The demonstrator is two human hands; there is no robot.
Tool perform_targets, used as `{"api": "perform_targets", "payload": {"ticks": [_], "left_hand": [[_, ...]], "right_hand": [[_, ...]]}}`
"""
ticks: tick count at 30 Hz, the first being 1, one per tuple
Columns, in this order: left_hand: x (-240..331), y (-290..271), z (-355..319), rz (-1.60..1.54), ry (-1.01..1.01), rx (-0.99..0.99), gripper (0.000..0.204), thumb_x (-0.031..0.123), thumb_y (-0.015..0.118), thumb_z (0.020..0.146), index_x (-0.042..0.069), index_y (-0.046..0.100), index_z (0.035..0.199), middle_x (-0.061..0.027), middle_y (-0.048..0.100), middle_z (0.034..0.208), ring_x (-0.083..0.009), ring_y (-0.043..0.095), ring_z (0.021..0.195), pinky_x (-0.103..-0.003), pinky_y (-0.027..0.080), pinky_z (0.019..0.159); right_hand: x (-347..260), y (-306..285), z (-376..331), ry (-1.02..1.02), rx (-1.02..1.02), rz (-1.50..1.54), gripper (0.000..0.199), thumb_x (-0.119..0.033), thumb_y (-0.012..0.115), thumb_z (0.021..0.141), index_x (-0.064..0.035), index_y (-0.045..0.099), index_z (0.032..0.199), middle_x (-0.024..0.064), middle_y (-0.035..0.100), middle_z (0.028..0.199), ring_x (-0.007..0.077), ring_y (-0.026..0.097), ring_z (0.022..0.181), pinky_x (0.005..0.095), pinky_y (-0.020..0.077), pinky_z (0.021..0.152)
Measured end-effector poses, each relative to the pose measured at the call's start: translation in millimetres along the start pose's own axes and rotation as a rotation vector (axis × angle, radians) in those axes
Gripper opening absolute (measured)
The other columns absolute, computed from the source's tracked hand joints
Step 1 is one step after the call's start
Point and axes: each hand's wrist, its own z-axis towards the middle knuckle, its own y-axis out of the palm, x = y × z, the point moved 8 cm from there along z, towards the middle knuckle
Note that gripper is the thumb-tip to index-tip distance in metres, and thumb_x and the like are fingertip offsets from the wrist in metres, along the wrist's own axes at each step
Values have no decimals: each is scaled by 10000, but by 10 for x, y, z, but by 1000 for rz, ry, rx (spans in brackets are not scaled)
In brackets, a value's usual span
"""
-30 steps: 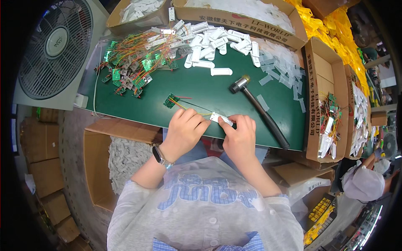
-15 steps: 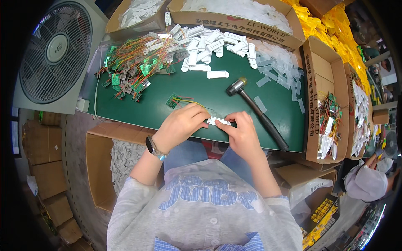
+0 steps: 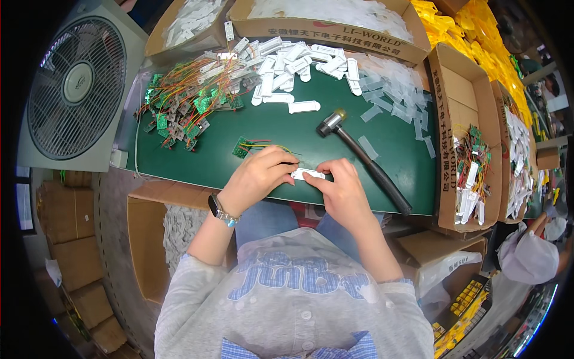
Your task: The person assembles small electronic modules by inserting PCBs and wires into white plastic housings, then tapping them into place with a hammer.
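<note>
While both forearms come up from the near edge, the left hand [image 3: 258, 178] and right hand [image 3: 342, 190] meet over the near rim of the green tabletop [image 3: 394, 143], knuckles up and wrists bent slightly inward. Between them sits a small white plastic strip [image 3: 308, 175], lying roughly level; the left fingers are curled shut on its left end and the right fingers pinch its right end. A watch [image 3: 219, 209] rings the left wrist. Just beyond the left hand lies a small green circuit board [image 3: 241, 147] with thin coloured wires trailing toward the hands. A black hammer [image 3: 362, 159] lies to the right of the hands, its head pointing far-left. Farther off, white strips [image 3: 293, 66] are heaped, with a tangle of wired boards [image 3: 185, 102] at the far left.
</note>
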Motion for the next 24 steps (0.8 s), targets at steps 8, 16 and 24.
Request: {"api": "perform_targets", "payload": {"ticks": [8,16,24], "left_hand": [[81,55,-87,227,-44,30,252,159,766,753,130,722,1000,-2,691,990,-223,629,1022,-376,530,836],[46,42,-111,197,-33,48,267,163,767,758,137,728,1021,22,697,1019,-213,627,1032,-384,526,856],[18,57,-133,127,-36,56,282,174,767,777,128,726,1053,23,696,1035,-214,621,1040,-387,519,857]], "right_hand": [[-44,-118,64,-1,-38,-24,333,57,660,743,-111,739,1019,68,629,1020,267,591,955,387,480,840],[712,-825,263,549,123,-241,160,-60,745,785,-9,676,920,132,637,897,312,636,832,412,511,739],[900,-665,245,617,-93,-238,193,-37,733,796,3,640,961,147,623,908,301,632,726,381,509,682]]}}
